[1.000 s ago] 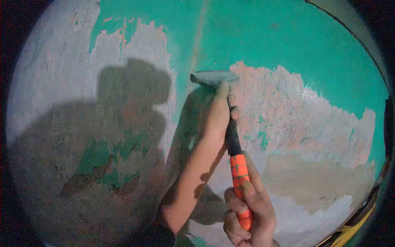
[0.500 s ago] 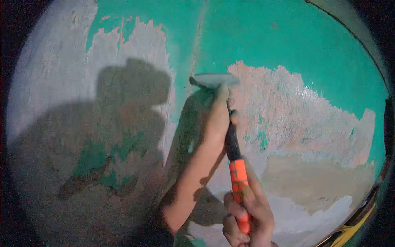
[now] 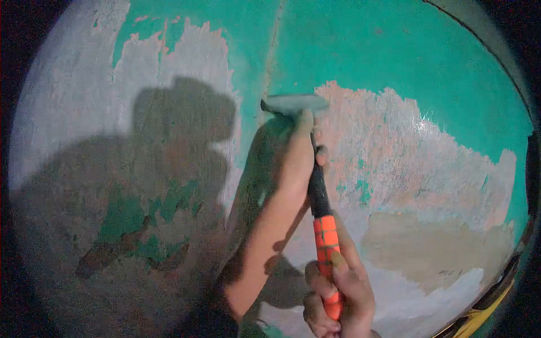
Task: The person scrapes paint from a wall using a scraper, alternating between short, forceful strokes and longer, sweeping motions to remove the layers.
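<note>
A scraper with a wide pale blade (image 3: 294, 103), a black shaft (image 3: 319, 191) and an orange grip (image 3: 327, 236) lies against the wall, blade uppermost. My left hand (image 3: 309, 132) is wrapped round the black shaft just below the blade. Lower down, my right hand (image 3: 344, 287) closes round the orange grip. The blade meets green paint (image 3: 360, 50) at the left end of a ragged bare patch (image 3: 394, 152).
More exposed plaster (image 3: 73, 101) covers the left of the wall, with a dark shadow (image 3: 183, 112) over it. A thin vertical line (image 3: 274, 45) runs above the blade. Something yellow (image 3: 479, 321) shows at lower right.
The blade and my left hand have shifted slightly up the wall. Both hands keep their hold on the scraper.
</note>
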`<state>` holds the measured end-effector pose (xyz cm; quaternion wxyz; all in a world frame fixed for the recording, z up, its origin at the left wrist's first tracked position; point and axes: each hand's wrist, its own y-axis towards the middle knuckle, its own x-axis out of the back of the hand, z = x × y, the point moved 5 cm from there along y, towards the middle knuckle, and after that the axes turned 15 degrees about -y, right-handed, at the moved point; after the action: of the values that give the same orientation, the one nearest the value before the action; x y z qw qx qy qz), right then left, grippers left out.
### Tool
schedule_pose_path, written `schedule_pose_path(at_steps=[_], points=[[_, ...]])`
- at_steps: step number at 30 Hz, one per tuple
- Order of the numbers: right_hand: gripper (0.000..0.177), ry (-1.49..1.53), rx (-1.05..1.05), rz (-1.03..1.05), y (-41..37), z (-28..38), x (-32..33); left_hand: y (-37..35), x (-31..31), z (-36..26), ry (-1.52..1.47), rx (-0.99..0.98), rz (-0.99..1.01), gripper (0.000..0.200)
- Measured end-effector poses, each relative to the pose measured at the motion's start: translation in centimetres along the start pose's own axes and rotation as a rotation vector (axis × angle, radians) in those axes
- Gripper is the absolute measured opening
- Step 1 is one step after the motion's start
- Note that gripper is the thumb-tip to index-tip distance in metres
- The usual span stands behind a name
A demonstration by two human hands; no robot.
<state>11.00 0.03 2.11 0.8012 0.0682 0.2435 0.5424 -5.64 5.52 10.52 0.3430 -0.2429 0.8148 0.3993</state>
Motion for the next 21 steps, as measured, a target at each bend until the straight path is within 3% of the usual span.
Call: schedule_pose_path(at_steps=[2,6,13,16,19,21], points=[[0.068,-0.023,-0.016,-0.017,0.1,0.2,-0.2,0.6,0.0,0.1,-0.045,0.073,0.022,0.027],[0.069,0.011,-0.068,-0.02,-0.8,-0.9,0.9,-2.1,0.5,0.5,0.047,-0.092,-0.027,0.03],[0.073,0.103,-0.122,-0.048,-2.4,-4.5,3.2,-4.1,2.4,2.5,0.062,-0.009,-0.042,0.032],[0.054,-0.01,-0.045,-0.038,-2.6,-2.6,2.5,-3.8,2.3,2.7,0.062,0.029,-0.025,0.031],[0.056,-0.059,-0.043,-0.077,-2.8,-2.9,2.6,-3.9,2.0,2.3,0.072,-0.027,-0.008,0.032],[0.067,0.009,-0.077,-0.079,-2.1,-3.1,2.4,-3.1,2.2,2.2,0.063,-0.038,0.0,0.033]])
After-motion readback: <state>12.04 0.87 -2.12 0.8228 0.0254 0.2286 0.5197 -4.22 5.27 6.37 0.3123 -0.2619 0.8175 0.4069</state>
